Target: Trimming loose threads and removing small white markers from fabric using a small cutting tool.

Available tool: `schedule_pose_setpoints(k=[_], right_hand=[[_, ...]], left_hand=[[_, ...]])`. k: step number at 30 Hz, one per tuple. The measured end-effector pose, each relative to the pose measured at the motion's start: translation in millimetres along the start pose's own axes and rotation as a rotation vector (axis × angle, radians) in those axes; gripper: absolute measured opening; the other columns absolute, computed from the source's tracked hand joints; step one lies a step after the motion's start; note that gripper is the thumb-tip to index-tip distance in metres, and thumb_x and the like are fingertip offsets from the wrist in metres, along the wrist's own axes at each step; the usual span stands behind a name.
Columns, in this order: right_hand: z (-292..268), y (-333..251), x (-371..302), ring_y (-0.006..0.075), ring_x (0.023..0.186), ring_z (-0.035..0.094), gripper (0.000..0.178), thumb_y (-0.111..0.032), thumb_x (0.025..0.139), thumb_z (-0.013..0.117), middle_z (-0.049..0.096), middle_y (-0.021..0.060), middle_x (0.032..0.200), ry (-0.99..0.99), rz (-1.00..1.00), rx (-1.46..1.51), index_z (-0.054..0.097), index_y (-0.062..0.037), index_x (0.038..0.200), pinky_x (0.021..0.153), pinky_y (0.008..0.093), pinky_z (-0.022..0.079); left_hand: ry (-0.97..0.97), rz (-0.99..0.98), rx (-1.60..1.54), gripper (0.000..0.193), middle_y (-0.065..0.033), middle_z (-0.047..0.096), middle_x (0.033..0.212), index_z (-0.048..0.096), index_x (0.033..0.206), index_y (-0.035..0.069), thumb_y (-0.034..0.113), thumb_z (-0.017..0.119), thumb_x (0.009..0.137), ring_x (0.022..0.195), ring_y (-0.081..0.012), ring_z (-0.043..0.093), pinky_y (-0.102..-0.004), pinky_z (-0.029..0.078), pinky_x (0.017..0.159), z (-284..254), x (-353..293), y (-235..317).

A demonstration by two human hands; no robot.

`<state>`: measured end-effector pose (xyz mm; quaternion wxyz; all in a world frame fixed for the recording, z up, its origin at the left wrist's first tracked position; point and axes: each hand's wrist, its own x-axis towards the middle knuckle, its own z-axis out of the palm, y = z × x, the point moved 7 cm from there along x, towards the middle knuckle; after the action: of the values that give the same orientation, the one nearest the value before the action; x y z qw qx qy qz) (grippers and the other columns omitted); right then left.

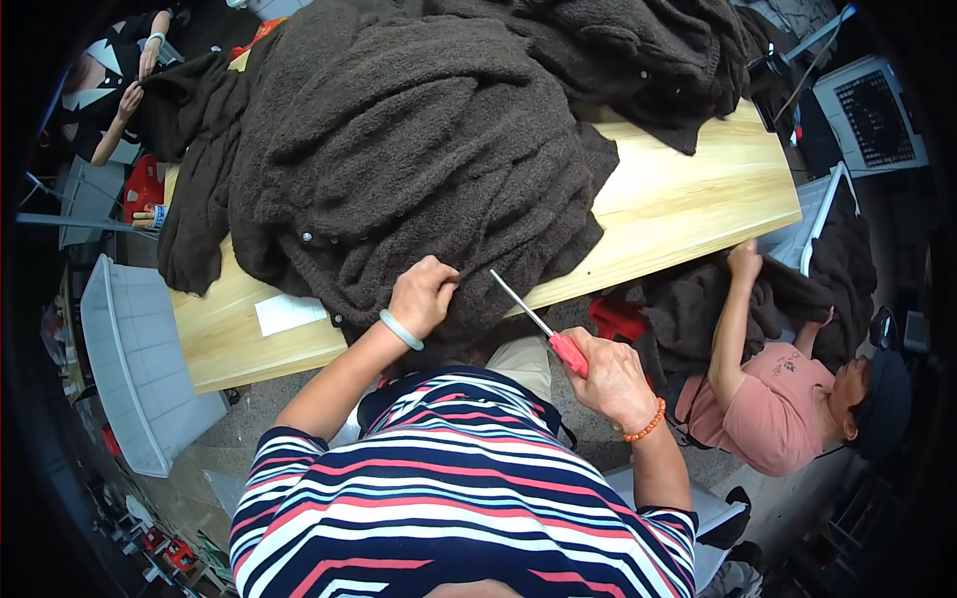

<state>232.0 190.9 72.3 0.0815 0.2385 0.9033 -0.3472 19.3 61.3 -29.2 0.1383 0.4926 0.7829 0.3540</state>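
A large heap of dark brown knit garments [419,140] covers much of the wooden table in front of me. My left hand [419,299] is closed at the near edge of this heap, fingertips pinching the knit garment. In my right hand [616,381] is a red-handled tool [566,351] with a long thin metal shaft, like a screwdriver. Its tip points up and left and stands close to the knit cloth, to the right of my left hand; whether it touches I cannot tell. Small shiny buttons [307,237] show on the heap's left part.
A white paper [291,315] lies on the wooden table [698,189] to the left. One co-worker [773,399] handles brown knit at the right; another person's hands [132,98] hold cloth at the far left. A pale plastic bin [140,369] stands at the left.
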Motion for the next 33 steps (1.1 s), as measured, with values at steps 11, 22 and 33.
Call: schedule_pose_setpoints(k=[11, 22, 33], right_hand=[[26, -24, 20, 0.0394, 0.068, 0.066, 0.019, -0.019, 0.085, 0.062, 0.064, 0.0217, 0.067, -0.121, -0.088, -0.079, 0.062, -0.0056, 0.098, 0.063, 0.0485, 0.054], [45, -34, 23, 0.0373, 0.067, 0.068, 0.016, -0.016, 0.082, 0.061, 0.065, 0.021, 0.067, -0.202, -0.172, -0.116, 0.061, -0.0014, 0.089, 0.063, 0.0462, 0.055], [34, -32, 27, 0.0393, 0.066, 0.067, 0.016, -0.013, 0.081, 0.063, 0.064, 0.0214, 0.066, -0.127, -0.139, -0.074, 0.058, -0.0025, 0.091, 0.061, 0.0476, 0.054]], left_hand=[[-0.131, -0.636, -1.119, 0.013, -0.002, 0.07, 0.094, 0.069, 0.103, -0.001, 0.001, 0.065, 0.091, 0.081, -0.0069, 0.064, -0.0208, 0.051, 0.074, 7, -20, -56], [-0.102, -0.856, -1.592, 0.018, -0.0082, 0.067, 0.107, 0.062, 0.112, 0.001, 0.002, 0.061, 0.094, 0.099, -0.0153, 0.066, -0.0284, 0.052, 0.098, 3, -26, -49], [-0.031, -0.854, -1.432, 0.02, -0.007, 0.07, 0.108, 0.063, 0.113, 0.001, 0.003, 0.064, 0.093, 0.101, -0.0149, 0.066, -0.0287, 0.052, 0.095, 7, -31, -62]])
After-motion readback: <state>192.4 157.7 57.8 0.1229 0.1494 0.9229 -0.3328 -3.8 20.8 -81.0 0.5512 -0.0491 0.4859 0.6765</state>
